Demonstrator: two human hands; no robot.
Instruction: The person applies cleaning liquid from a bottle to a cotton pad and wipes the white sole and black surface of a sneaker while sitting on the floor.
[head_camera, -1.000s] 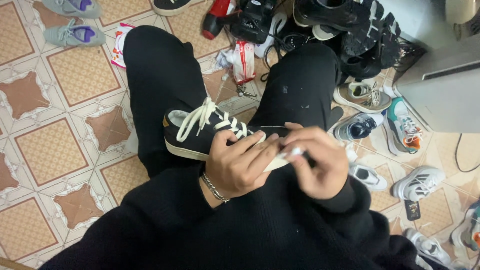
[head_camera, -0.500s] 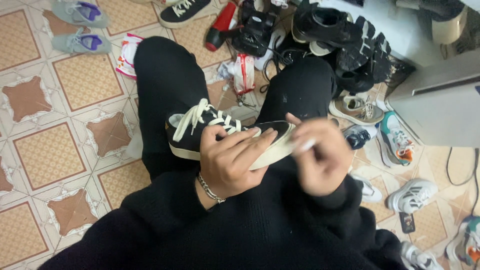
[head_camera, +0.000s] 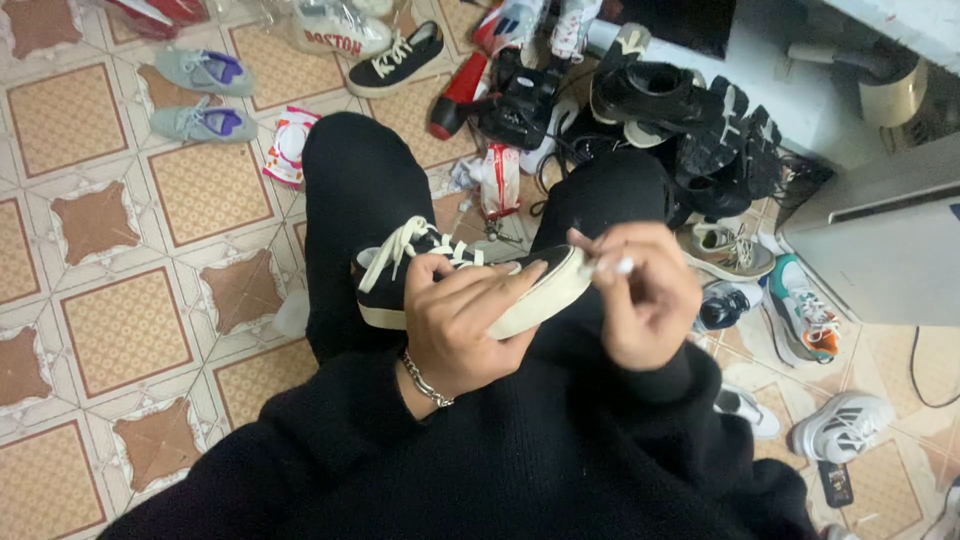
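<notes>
The left hand (head_camera: 462, 325) gripped a black sneaker (head_camera: 470, 280) across its middle, fingers (head_camera: 500, 285) wrapped over the upper and cream sole. The sneaker lay above the lap, between the black-trousered knees, toe toward the right hand (head_camera: 645, 300). Its cream laces (head_camera: 395, 250) hung loose at the heel end. The left hand covered much of the sneaker's side.

The right hand pinched a small white item (head_camera: 612, 267) between thumb and fingers, narrow, touching or just beside the toe edge of the sole. The item was too small and too covered to identify.

No container with visible contents was in view. A grey box (head_camera: 880, 240) stood at the right; its far side was cut off by the frame edge.

On the tiled floor (head_camera: 120, 320) lay a pile of black shoes (head_camera: 690, 120), two grey-green shoes with purple insoles (head_camera: 200, 95), a red tool (head_camera: 460, 90) and several pale sneakers (head_camera: 800, 290). A chain bracelet (head_camera: 425, 378) circled the left wrist.
</notes>
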